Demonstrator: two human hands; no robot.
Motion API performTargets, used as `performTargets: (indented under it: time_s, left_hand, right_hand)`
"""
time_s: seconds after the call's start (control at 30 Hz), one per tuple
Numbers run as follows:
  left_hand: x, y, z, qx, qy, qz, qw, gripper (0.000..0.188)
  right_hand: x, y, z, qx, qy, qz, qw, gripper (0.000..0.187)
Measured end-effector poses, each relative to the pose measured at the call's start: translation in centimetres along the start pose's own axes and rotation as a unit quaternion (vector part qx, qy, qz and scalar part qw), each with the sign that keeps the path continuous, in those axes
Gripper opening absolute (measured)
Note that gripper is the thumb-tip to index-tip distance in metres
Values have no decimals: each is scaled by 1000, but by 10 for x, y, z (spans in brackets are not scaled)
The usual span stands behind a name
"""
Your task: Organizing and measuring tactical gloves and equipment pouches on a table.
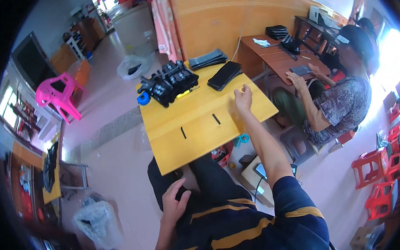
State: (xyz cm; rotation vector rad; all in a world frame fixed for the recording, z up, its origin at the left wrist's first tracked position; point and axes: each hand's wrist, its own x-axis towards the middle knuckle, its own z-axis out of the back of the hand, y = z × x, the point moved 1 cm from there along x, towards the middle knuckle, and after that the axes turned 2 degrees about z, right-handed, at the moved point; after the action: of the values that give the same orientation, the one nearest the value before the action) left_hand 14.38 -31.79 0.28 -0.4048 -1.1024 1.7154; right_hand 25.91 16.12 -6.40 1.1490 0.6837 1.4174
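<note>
My right hand (243, 99) is over the right side of the yellow table (172, 155), its fingers loosely bent and apart, with nothing visible in it. Just beyond it lies a stack of flat black pieces (225, 75), with another dark stack (208, 59) behind. My left hand (175, 202) hovers above my lap, off the near edge of the table, open with the thumb apart from the fingers. Two short black strips, a left one (183, 133) and a right one (216, 119), lie apart on the tabletop.
A heap of black strapped items (169, 82), a blue tape measure (143, 98) and a yellow tool (183, 94) occupy the table's far left. At right, a co-worker (337, 95) sits at a brown table (274, 61). A pink chair (58, 92) and red stools (371, 170) stand around.
</note>
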Motion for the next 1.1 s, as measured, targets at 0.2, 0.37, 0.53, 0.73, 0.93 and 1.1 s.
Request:
performTargets:
  time_s: [0.2, 0.37, 0.53, 0.73, 0.93, 1.1]
  left_hand:
    - [-29, -3, -7, -10, 23, -30, 999, 33]
    - [-66, 11, -9, -28, 8, 36, 999, 33]
    - [-83, 25, -11, -57, 23, 102, 993, 33]
    - [-68, 31, -6, -7, 33, 154, 987, 31]
    - [-71, 57, -3, -26, 23, 195, 980, 30]
    - [-61, 80, 2, -30, 29, 191, 981, 30]
  right_hand:
    - [-9, 26, -6, 50, 21, 162, 985, 47]
    - [-25, 87, -53, 72, 144, 259, 953, 22]
    - [-42, 150, -110, 13, 254, 296, 921, 19]
    - [-24, 176, -179, -81, 277, 267, 919, 21]
    - [12, 171, -208, -199, 204, 222, 932, 19]
    - [47, 156, -206, -240, 199, 220, 924, 21]
